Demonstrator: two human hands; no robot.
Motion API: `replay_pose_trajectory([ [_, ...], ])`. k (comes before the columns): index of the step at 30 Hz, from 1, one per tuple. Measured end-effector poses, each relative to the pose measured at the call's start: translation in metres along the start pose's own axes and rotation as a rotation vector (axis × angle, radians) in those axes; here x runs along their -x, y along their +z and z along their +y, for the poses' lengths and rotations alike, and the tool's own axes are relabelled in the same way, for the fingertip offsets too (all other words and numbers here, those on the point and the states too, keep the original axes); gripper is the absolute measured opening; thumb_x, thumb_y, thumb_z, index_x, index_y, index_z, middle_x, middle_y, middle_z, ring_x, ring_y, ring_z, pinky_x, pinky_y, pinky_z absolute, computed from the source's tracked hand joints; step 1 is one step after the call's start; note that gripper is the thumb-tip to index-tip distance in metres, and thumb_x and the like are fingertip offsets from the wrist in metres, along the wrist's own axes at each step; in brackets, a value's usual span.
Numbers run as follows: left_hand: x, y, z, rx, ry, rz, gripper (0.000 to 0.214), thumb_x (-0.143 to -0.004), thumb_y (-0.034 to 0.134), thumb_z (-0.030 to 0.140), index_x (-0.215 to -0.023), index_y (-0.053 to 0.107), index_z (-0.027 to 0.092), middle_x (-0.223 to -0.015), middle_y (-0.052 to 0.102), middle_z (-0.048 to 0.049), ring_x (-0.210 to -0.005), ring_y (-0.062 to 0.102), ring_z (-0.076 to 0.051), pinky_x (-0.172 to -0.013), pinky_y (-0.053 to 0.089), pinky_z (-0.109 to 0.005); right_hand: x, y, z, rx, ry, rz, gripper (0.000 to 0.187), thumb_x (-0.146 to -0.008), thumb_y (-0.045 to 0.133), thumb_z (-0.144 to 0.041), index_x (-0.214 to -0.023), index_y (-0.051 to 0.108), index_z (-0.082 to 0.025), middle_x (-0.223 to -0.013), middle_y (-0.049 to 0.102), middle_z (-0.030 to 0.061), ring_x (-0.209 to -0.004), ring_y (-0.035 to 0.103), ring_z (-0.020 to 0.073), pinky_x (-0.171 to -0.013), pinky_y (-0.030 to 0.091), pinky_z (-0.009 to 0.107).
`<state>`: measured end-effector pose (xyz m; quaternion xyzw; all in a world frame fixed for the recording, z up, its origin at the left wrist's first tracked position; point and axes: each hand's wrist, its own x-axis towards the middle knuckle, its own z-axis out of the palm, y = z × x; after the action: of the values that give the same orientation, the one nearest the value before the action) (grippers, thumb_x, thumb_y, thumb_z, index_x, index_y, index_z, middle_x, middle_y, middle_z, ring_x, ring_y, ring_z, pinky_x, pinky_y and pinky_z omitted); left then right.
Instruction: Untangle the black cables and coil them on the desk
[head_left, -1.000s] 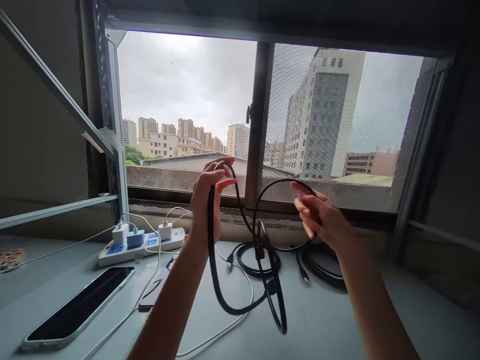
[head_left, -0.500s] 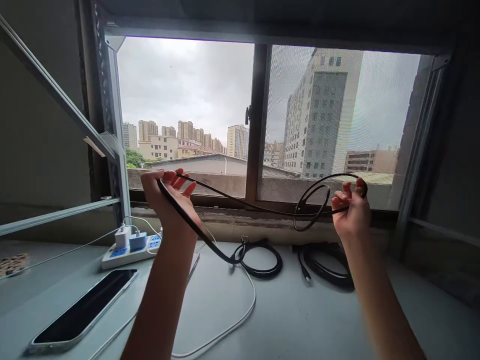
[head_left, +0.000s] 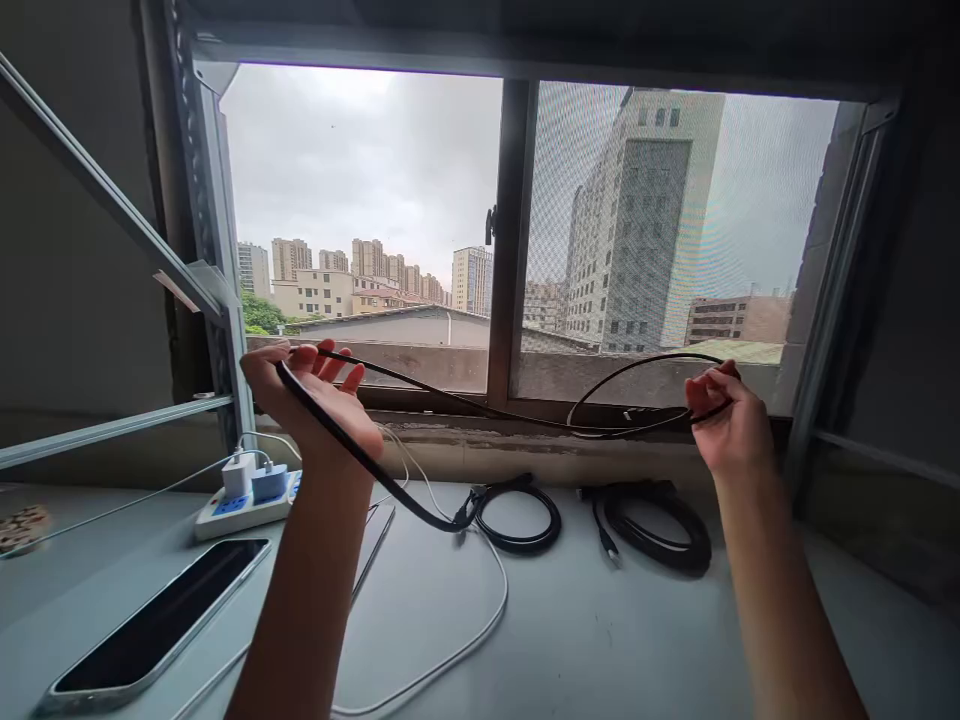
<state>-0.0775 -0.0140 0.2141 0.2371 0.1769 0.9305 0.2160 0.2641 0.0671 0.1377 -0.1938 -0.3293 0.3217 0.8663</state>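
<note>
A black cable (head_left: 450,399) stretches through the air between my two hands, in front of the window. My left hand (head_left: 319,395), palm turned up, pinches it between thumb and forefinger while the other fingers are loosely curled. From there one length of the cable droops across my wrist toward the table, where its end region lies close to a coiled cable. My right hand (head_left: 726,410) is closed on the other part of the cable, and a loose loop of it hangs just left of those fingers.
On the table (head_left: 570,640) lie two black coiled cables, one in the middle (head_left: 556,520) and another at right (head_left: 701,550). A white cable (head_left: 504,585) curves nearby. At left are a smartphone (head_left: 161,620) and a power strip (head_left: 214,525) with plugged chargers. Metal frame bars (head_left: 112,430) stand left.
My hands have moved farther apart, the left one leftward and the right one rightward. The cable between them is longer, and the small hanging loop near my right hand has opened out and flattened.
</note>
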Motion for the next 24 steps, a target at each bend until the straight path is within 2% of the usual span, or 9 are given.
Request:
replay_pose_trajectory([
  [4,0.000,0.000,-0.002,-0.025,0.043,-0.008,0.009,-0.073,0.041,0.026,-0.070,0.039,0.019,-0.084,0.049,0.0003,-0.080,0.052,-0.014,-0.072,0.033,-0.030,0.009,0.008,-0.006,0.078,0.029,0.052,0.025,-0.069,0.056,-0.011,-0.089,0.066,-0.023,-0.082,0.063,-0.0046,-0.073,0.066,0.0067,-0.062,0.052,0.017],
  [8,0.000,0.001,-0.003,-0.027,0.076,-0.002,0.009,-0.073,0.042,0.026,-0.069,0.039,0.018,-0.085,0.050,-0.0005,-0.079,0.052,-0.015,-0.069,0.033,-0.029,0.017,0.018,-0.009,0.068,0.192,-0.053,0.024,-0.085,0.049,-0.021,-0.104,0.060,-0.030,-0.087,0.066,-0.0012,-0.077,0.071,0.0177,-0.059,0.057,0.031],
  [10,-0.001,0.001,-0.004,-0.022,0.103,0.007,0.009,-0.072,0.043,0.026,-0.069,0.040,0.018,-0.085,0.050,-0.0013,-0.079,0.051,-0.015,-0.069,0.033,-0.029,0.022,0.024,-0.010,0.022,0.291,-0.058,0.022,-0.091,0.042,-0.021,-0.104,0.057,-0.029,-0.085,0.068,0.0006,-0.074,0.072,0.0201,-0.059,0.059,0.036],
  [13,-0.003,0.001,-0.005,-0.024,0.133,0.014,0.007,-0.071,0.043,0.024,-0.068,0.040,0.018,-0.083,0.049,-0.0012,-0.081,0.050,-0.015,-0.069,0.033,-0.030,0.030,0.032,-0.016,-0.028,0.439,-0.057,0.023,-0.095,0.033,-0.021,-0.100,0.055,-0.025,-0.085,0.069,0.0049,-0.074,0.073,0.0210,-0.056,0.059,0.031],
  [17,-0.005,0.002,-0.005,-0.054,0.188,0.016,0.003,-0.069,0.040,0.021,-0.068,0.040,0.019,-0.083,0.048,-0.0014,-0.084,0.050,-0.016,-0.068,0.033,-0.030,0.041,0.041,-0.025,-0.029,0.549,-0.205,0.025,-0.097,0.031,-0.024,-0.101,0.055,-0.024,-0.094,0.072,0.0095,-0.083,0.073,0.0211,-0.049,0.057,0.024],
  [20,-0.004,0.003,-0.005,-0.085,0.176,-0.029,0.002,-0.070,0.040,0.021,-0.069,0.041,0.019,-0.085,0.049,-0.0022,-0.086,0.050,-0.016,-0.069,0.034,-0.031,0.045,0.044,-0.029,-0.017,0.593,-0.228,0.029,-0.097,0.030,-0.024,-0.102,0.059,-0.021,-0.089,0.073,0.0087,-0.065,0.072,0.0146,-0.035,0.047,0.014],
  [22,-0.001,0.004,-0.005,-0.107,0.158,-0.047,0.003,-0.069,0.041,0.022,-0.070,0.041,0.019,-0.085,0.051,-0.0023,-0.087,0.050,-0.016,-0.070,0.034,-0.030,0.046,0.045,-0.030,-0.041,0.597,-0.213,0.032,-0.098,0.029,-0.024,-0.101,0.061,-0.020,-0.079,0.072,0.0054,-0.049,0.065,0.0096,-0.028,0.038,0.012],
  [24,0.001,0.005,-0.005,-0.119,0.148,-0.058,0.004,-0.068,0.041,0.023,-0.070,0.040,0.019,-0.086,0.052,-0.0022,-0.090,0.051,-0.017,-0.069,0.035,-0.029,0.045,0.045,-0.030,-0.096,0.593,-0.206,0.035,-0.098,0.028,-0.024,-0.097,0.063,-0.019,-0.068,0.068,0.0010,-0.040,0.057,0.0058,-0.027,0.035,0.010],
])
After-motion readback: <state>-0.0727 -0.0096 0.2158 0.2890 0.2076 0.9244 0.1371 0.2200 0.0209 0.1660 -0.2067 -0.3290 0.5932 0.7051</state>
